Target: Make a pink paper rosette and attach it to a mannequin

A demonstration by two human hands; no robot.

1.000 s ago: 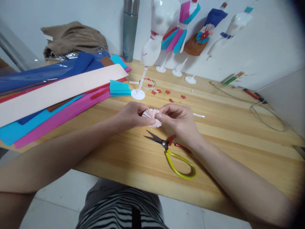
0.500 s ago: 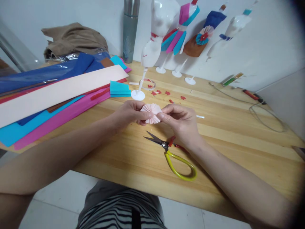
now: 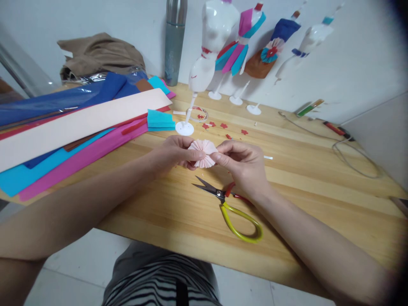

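Observation:
Between my hands is a pale pink pleated paper rosette [image 3: 204,147], its folds fanned out in a rough circle just above the table. My left hand [image 3: 178,152] pinches its left side, the thumb lying across the pleats near the centre. At the right edge, my right hand [image 3: 244,163] grips it between thumb and fingertips. Scissors [image 3: 219,194] with one yellow and one red handle lie on the table under my right hand, blades partly apart. Several small red paper flowers [image 3: 223,126] are scattered beyond my hands.
Coloured crepe paper strips [image 3: 95,119] cover the left of the wooden table [image 3: 153,229]. A bare white mannequin [image 3: 200,76] stands behind my hands, with several others along the wall. A flask [image 3: 174,46], a tape roll [image 3: 207,114] and a cable [image 3: 353,159] are also there.
Both hands keep hold of the pink rosette, with only a very slight shift at its right edge. The whole view has moved a few pixels.

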